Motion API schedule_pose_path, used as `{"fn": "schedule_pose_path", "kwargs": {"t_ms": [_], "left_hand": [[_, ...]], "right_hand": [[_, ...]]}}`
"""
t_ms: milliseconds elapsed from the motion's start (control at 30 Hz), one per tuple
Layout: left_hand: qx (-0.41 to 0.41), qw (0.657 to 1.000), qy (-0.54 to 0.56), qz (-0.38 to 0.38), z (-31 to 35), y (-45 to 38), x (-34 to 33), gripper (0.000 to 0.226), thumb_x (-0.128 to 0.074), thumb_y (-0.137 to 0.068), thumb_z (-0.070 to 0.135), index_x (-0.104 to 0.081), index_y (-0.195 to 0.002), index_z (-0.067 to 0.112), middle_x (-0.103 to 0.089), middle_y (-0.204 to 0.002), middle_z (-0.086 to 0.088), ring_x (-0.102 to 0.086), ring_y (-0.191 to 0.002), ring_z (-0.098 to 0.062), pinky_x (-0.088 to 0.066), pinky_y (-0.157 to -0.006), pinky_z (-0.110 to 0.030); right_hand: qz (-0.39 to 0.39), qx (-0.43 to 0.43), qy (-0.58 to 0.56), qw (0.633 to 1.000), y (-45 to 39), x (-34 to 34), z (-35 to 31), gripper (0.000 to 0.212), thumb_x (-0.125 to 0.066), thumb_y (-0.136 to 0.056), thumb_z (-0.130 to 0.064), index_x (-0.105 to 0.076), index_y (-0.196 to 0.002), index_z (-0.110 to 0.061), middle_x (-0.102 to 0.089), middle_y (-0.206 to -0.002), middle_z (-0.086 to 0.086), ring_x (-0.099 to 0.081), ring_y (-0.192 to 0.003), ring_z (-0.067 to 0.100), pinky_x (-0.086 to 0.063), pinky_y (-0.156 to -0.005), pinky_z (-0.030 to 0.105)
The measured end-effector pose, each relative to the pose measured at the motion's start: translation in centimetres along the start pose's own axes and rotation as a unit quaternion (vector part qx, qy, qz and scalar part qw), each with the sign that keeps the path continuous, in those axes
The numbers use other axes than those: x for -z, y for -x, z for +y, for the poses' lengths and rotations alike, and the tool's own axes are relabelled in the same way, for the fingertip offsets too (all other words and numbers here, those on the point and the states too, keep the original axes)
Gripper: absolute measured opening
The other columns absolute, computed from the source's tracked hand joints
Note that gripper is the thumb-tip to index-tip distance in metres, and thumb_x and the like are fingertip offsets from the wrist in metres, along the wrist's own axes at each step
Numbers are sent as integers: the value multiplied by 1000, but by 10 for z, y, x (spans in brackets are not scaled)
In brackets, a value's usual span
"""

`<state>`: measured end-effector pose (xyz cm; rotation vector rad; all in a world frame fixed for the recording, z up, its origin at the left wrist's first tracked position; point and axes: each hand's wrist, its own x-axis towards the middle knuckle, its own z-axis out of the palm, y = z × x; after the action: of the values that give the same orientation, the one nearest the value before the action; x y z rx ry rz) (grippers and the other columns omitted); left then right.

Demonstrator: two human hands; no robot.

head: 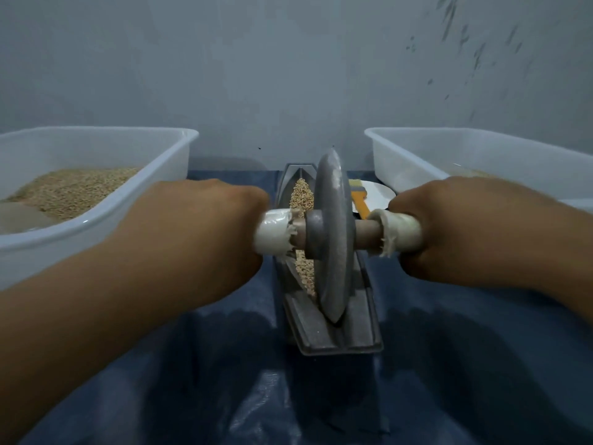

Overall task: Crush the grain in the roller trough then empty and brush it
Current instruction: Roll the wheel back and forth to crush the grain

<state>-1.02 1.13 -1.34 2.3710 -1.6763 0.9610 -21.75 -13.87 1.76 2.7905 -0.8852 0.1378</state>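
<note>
A grey metal roller wheel (pixel 330 232) stands upright in a narrow boat-shaped trough (pixel 333 335) at the centre. Pale grain (pixel 301 194) fills the trough's groove, showing beyond and to the left of the wheel. A wooden axle with white wrapped ends passes through the wheel. My left hand (pixel 199 232) is closed around the left handle (pixel 272 232). Around the right handle (pixel 401 232), my right hand (pixel 459 229) is closed too. A brush with an orange handle (pixel 361 200) lies behind the wheel on a white plate (pixel 380 192), partly hidden.
A white plastic tub (pixel 134 200) holding whole grain stands at the left. Another white tub (pixel 417 162) stands at the right, its contents mostly hidden by my right hand. A dark blue sheet (pixel 288 396) covers the surface. A grey wall rises close behind.
</note>
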Motion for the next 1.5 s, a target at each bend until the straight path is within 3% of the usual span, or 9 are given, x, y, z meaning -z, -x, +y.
{"fn": "schedule_pose_path", "kwargs": {"t_ms": [200,367,467,667,800,900,1033,1300,1500], "left_hand": [[57,996,48,-58,0,-38,-49,29,-63,-79,30,-35,-71,30,-41,-62,9,-39,-54,-12,-34,-58,-29],[53,997,43,-22,-9,-82,-74,19,-62,-79,21,-44,-80,26,-39,-63,6,-46,-63,-23,-37,-60,-33],[47,998,38,-21,-10,-88,-76,18,-62,-78,19,-45,-80,25,-40,-63,5,-47,-64,-24,-36,-60,-33],[37,998,41,-31,-3,-49,-53,29,-62,-77,24,-34,-70,28,-40,-61,8,-42,-56,-17,-35,-58,-30],[30,996,54,-68,-4,-11,-24,33,-67,-70,29,-35,-64,33,-45,-58,11,-43,-52,-6,-37,-53,-26],[21,998,38,-37,-5,3,-8,35,-69,-59,32,-34,-61,38,-43,-53,12,-43,-48,-10,-45,-54,-28],[22,998,18,-51,-2,-4,-8,36,-68,-64,32,-32,-60,36,-40,-52,12,-35,-46,-2,-28,-46,-20],[54,998,22,-31,-8,-86,-71,17,-61,-80,23,-44,-80,28,-37,-61,8,-45,-62,-20,-35,-60,-32],[38,998,24,-38,-10,-86,-69,22,-63,-80,23,-42,-79,29,-36,-61,8,-45,-62,-19,-35,-60,-32]], "right_hand": [[136,-34,51,989,-71,-48,1,18,-60,-76,-27,-42,-73,-26,-41,-61,-9,-42,-55,16,-21,-47,24],[171,-56,24,983,-119,-69,15,35,-65,-66,-18,-31,-64,-25,-38,-58,-8,-36,-52,18,-17,-46,24],[163,-64,7,985,-124,-71,17,31,-63,-67,-20,-32,-65,-25,-41,-61,-7,-33,-50,13,-19,-47,24],[103,-44,7,994,-75,-51,7,10,-58,-74,-26,-48,-75,-28,-49,-67,-9,-50,-62,17,-26,-48,24],[45,-5,26,999,-23,-17,1,11,-59,-69,-27,-48,-70,-27,-53,-63,-8,-49,-55,9,-29,-46,24],[25,-1,18,1000,3,3,1,12,-62,-65,-31,-51,-70,-29,-53,-59,-10,-51,-53,7,-36,-46,24],[2,-16,-1,1000,-9,-8,2,11,-63,-65,-31,-55,-71,-30,-58,-64,-10,-55,-58,7,-41,-49,24],[126,-81,-23,988,-117,-68,16,20,-63,-69,-25,-43,-73,-26,-48,-67,-8,-42,-57,17,-24,-48,25],[111,-76,-20,991,-118,-65,17,17,-62,-69,-24,-45,-74,-26,-50,-68,-7,-42,-55,14,-24,-48,24]]}}
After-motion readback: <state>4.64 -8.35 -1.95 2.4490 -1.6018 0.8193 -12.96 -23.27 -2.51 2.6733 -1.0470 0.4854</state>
